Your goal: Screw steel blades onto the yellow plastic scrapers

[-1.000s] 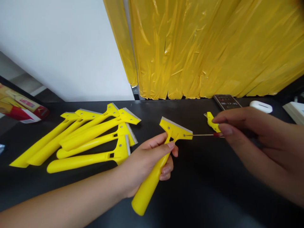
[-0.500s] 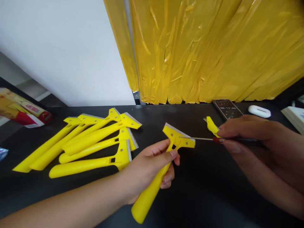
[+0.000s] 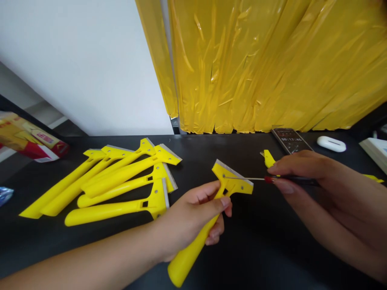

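Observation:
My left hand (image 3: 199,217) is closed around the handle of a yellow scraper (image 3: 189,257), whose wide head with a metal blade edge tilts up and to the right. Two screws show on that head. Between thumb and fingers, my right hand (image 3: 326,193) pinches a thin screwdriver (image 3: 248,178) with a red collar and dark handle. The screwdriver's tip is at the left screw of the scraper's head; whether it sits in the slot is too small to tell. Several more yellow scrapers (image 3: 121,177) lie in an overlapping group left of my left hand.
Behind my right hand lie a yellow scraper part (image 3: 268,158), a phone (image 3: 292,141) showing a timer and a white earbud case (image 3: 331,143). A white box (image 3: 375,155) stands far right, a red-and-yellow carton (image 3: 33,137) far left. Yellow plastic sheeting (image 3: 256,68) hangs behind the black table (image 3: 250,241).
The screwdriver's tip has moved left across the scraper's head to the left screw, my right hand going with it. The held scraper has shifted slightly right and down in view.

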